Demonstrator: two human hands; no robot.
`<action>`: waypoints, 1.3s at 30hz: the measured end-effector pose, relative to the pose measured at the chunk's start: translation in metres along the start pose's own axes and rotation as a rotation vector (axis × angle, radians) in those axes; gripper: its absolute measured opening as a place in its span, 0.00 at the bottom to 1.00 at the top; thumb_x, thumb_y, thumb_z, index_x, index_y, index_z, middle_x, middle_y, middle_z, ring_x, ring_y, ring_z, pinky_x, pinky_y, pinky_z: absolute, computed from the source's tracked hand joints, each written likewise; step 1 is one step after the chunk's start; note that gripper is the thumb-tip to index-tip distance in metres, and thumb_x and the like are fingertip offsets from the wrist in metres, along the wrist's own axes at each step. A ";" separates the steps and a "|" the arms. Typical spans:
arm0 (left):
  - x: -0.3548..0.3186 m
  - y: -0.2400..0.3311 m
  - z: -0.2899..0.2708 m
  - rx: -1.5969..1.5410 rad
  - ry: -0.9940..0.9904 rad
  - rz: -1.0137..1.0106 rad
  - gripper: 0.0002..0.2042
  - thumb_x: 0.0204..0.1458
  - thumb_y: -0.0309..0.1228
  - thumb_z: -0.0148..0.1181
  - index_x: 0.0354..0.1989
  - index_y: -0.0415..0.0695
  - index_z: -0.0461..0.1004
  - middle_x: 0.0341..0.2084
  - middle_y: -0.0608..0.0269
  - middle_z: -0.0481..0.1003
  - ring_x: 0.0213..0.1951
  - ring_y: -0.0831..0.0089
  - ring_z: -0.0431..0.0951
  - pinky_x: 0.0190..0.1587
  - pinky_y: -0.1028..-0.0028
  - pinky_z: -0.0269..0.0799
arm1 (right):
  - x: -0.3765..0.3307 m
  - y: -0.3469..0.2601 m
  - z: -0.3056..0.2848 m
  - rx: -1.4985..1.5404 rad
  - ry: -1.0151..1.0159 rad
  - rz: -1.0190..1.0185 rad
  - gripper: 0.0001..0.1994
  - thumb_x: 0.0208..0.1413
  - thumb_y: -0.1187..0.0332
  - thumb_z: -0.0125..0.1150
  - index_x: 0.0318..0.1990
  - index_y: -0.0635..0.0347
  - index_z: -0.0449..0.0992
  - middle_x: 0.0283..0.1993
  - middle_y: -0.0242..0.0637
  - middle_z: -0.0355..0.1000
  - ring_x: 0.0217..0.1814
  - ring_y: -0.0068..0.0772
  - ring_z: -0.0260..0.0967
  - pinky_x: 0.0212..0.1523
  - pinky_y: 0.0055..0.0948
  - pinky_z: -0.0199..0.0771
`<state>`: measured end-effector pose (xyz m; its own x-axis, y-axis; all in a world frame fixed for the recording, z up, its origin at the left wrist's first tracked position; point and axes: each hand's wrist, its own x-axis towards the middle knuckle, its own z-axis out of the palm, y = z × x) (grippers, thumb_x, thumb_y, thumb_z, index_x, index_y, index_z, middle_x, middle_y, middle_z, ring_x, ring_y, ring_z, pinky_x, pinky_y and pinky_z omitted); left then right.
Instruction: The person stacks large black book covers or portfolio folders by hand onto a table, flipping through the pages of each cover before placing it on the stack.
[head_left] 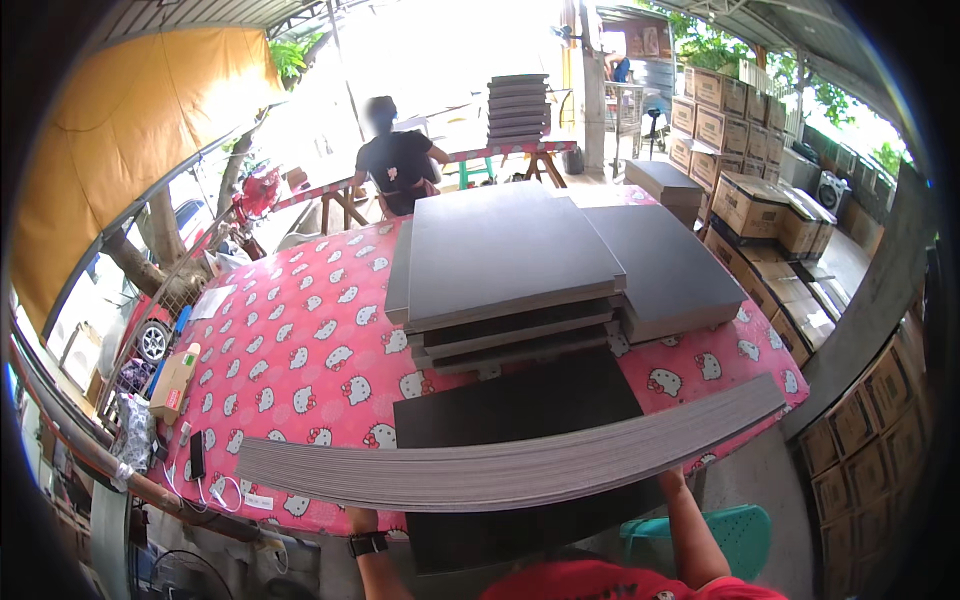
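Observation:
A thick stack of thin grey boards (520,462) stands on its long edge near the front of the table, bowing across my view. My left hand (362,519) grips it from below left of the middle, a dark watch on the wrist. Toward the right end my right hand (673,481) holds its lower side. Most fingers of both hands are hidden by the stack. Beneath it lies a black sheet (515,400), which juts past the table's near edge. Just beyond, a pile of dark-topped boards (515,250) sits in uneven layers, beside another board stack (660,262).
Pink patterned cloth covers the table (300,340). A phone (197,455) with white cables and a small cardboard box (175,385) lie at its left edge. A teal stool (735,540) stands near my right arm. Cartons (870,470) line the right; another person (397,160) sits beyond.

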<state>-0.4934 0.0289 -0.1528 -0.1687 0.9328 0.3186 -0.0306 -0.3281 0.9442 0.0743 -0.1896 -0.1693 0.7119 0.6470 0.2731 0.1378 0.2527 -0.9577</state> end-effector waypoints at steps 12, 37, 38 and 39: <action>0.220 0.316 0.202 0.078 -0.090 -0.172 0.29 0.48 0.51 0.60 0.37 0.29 0.71 0.25 0.63 0.74 0.26 0.77 0.73 0.29 0.77 0.71 | 0.256 -0.310 0.138 -0.171 -0.051 -0.047 0.34 0.46 0.42 0.60 0.43 0.72 0.74 0.37 0.41 0.73 0.38 0.27 0.71 0.36 0.27 0.70; 0.377 0.181 0.285 0.285 -0.488 -0.541 0.24 0.54 0.48 0.54 0.44 0.35 0.74 0.33 0.59 0.77 0.28 0.70 0.76 0.34 0.70 0.71 | 0.438 -0.172 0.167 -0.464 -0.414 0.405 0.27 0.50 0.44 0.58 0.35 0.66 0.77 0.29 0.38 0.73 0.27 0.30 0.68 0.28 0.28 0.65; 0.373 0.179 0.285 0.363 -0.455 -0.501 0.24 0.54 0.48 0.54 0.42 0.35 0.74 0.32 0.59 0.77 0.28 0.70 0.76 0.34 0.70 0.71 | 0.437 -0.169 0.170 -0.449 -0.397 0.373 0.27 0.50 0.44 0.58 0.34 0.66 0.77 0.28 0.38 0.73 0.27 0.29 0.68 0.28 0.28 0.65; 0.368 0.176 0.287 0.440 -0.423 -0.462 0.24 0.53 0.48 0.55 0.41 0.35 0.75 0.32 0.59 0.77 0.27 0.70 0.76 0.33 0.70 0.71 | 0.433 -0.163 0.172 -0.433 -0.379 0.342 0.26 0.50 0.45 0.58 0.33 0.66 0.77 0.27 0.37 0.73 0.27 0.29 0.68 0.28 0.28 0.65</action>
<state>-0.2783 0.3576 0.1544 0.1598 0.9677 -0.1952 0.4040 0.1163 0.9073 0.2418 0.1732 0.1209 0.4838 0.8676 -0.1147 0.2679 -0.2716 -0.9244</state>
